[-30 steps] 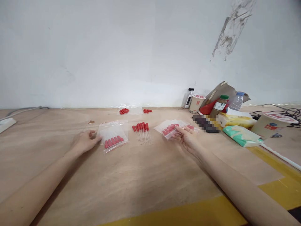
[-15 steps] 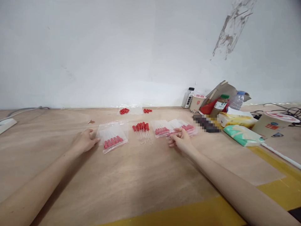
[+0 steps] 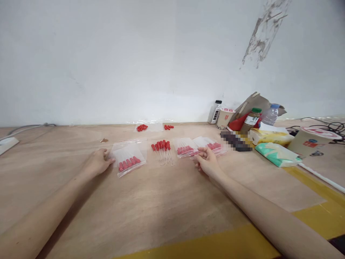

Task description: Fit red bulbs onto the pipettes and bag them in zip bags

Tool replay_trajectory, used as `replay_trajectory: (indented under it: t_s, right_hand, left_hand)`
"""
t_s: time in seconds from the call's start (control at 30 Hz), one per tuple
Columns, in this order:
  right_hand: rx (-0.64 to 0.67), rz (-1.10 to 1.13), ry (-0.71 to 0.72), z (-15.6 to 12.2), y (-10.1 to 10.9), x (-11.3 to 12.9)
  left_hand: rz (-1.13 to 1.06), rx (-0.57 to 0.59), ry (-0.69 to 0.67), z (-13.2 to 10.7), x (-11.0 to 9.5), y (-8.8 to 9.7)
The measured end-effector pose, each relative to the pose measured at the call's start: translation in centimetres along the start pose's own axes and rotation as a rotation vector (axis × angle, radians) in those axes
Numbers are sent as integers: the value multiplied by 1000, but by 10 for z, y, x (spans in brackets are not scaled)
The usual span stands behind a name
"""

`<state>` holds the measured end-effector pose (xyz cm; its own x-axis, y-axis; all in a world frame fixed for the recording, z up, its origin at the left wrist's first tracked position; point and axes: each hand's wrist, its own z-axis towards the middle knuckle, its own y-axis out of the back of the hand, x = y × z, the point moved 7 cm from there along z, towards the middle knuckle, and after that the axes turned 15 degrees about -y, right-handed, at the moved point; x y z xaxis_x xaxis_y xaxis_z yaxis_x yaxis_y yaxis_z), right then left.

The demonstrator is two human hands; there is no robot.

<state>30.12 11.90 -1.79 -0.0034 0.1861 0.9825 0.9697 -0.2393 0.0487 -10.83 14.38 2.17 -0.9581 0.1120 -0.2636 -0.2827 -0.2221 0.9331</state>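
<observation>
My left hand (image 3: 97,162) lies flat on the wooden table (image 3: 167,201), fingers stretched out and touching the left edge of a clear zip bag (image 3: 129,156) that holds several red-capped droppers. My right hand (image 3: 207,162) rests with fingers curled, thumb and fingertips at the near corner of a second bag of droppers (image 3: 185,147) lying flat. A third filled bag (image 3: 212,145) lies just behind that hand. Between my hands sits a loose pile of red-capped droppers (image 3: 163,150).
Red caps (image 3: 142,127) and an empty clear bag lie by the wall. At the right stand a paper cup (image 3: 225,118), bottles (image 3: 252,120), tissue packs (image 3: 277,154), a round tub (image 3: 309,141) and cables. A power strip (image 3: 7,144) is far left.
My right hand held a bag of droppers above the table, then laid it flat to the right of the loose pile and stayed at its corner. My left hand has not moved.
</observation>
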Motion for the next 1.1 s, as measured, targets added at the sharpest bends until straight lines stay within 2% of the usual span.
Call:
replay_trajectory:
  t_s: [0.17, 0.23, 0.3, 0.4, 0.43, 0.5, 0.53, 0.57, 0.63, 0.7, 0.73, 0.8, 0.87, 0.93, 0.97, 1.0, 1.07, 1.1]
  right_hand:
    - [15, 13, -17, -3, -1, 1]
    - [29, 28, -12, -5, -2, 2]
    - [43, 46, -2, -4, -3, 3]
    - [74, 45, 48, -3, -5, 3]
    - [91, 25, 79, -4, -7, 3]
    - [120, -55, 157, -6, -11, 4]
    - [128, -112, 202, -8, -13, 5]
    - [129, -172, 250, -11, -15, 6]
    - [115, -276, 343, -17, -19, 9]
    - [105, -342, 410, -22, -21, 11]
    - [102, -365, 432, -24, -22, 12]
    - [95, -402, 461, -26, -23, 14]
    - [83, -443, 490, -28, -23, 15]
    - [66, -498, 533, -31, -24, 19]
    - [63, -533, 564, -32, -26, 22]
    - [64, -574, 603, -34, -29, 25]
    - [74, -665, 701, -37, -38, 33]
    - [83, -710, 745, -37, -44, 37]
  left_hand:
    - [-48, -37, 58, 0, 6, 2]
    - [-53, -136, 71, -2, 6, 12]
    - [-30, -283, 83, -6, 2, 27]
    - [-39, -546, 12, -16, -19, 54]
    - [-127, -668, -81, -21, -32, 62]
    - [-247, -682, -186, -26, -56, 64]
    - [-490, -680, -241, -29, -66, 60]
    - [-722, -641, -262, -30, -75, 53]
    - [-1082, -388, -248, -32, -95, 26]
    - [-1229, -131, -239, -39, -112, -1]
    - [-1232, -20, -240, -43, -117, -14]
    - [-1107, 135, -307, -49, -122, -31]
    - [-834, 109, -444, -52, -122, -31]
    - [-502, 20, -641, -58, -131, -20]
    - [-360, 14, -755, -63, -139, -16]
    - [-261, 48, -882, -70, -148, -14]
    - [-161, 213, -1114, -88, -166, -18]
    - [-138, 299, -1184, -96, -171, -22]
